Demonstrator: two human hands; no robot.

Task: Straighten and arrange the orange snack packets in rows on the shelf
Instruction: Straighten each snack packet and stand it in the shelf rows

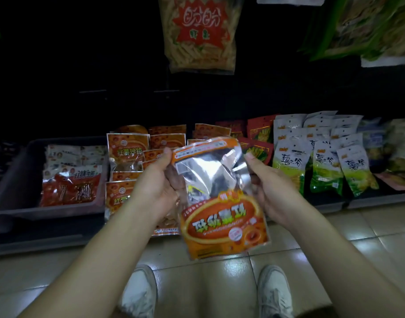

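Observation:
I hold one orange snack packet [217, 203] upside down in front of the low shelf, its clear window upward and its orange label toward me. My left hand [158, 180] grips its left edge, thumb on the top corner. My right hand [268, 182] grips its right edge. Behind it, several more orange packets [128, 148] lie in loose overlapping rows on the shelf [36, 239]; those nearest me are partly hidden by my left arm and the held packet.
A grey bin [17, 180] at left holds red and white packets [70, 177]. Red packets [259, 131] and green-white packets [321, 161] stand to the right. A large bag [199, 33] hangs above. My two white shoes [141, 292] stand on the tiled floor.

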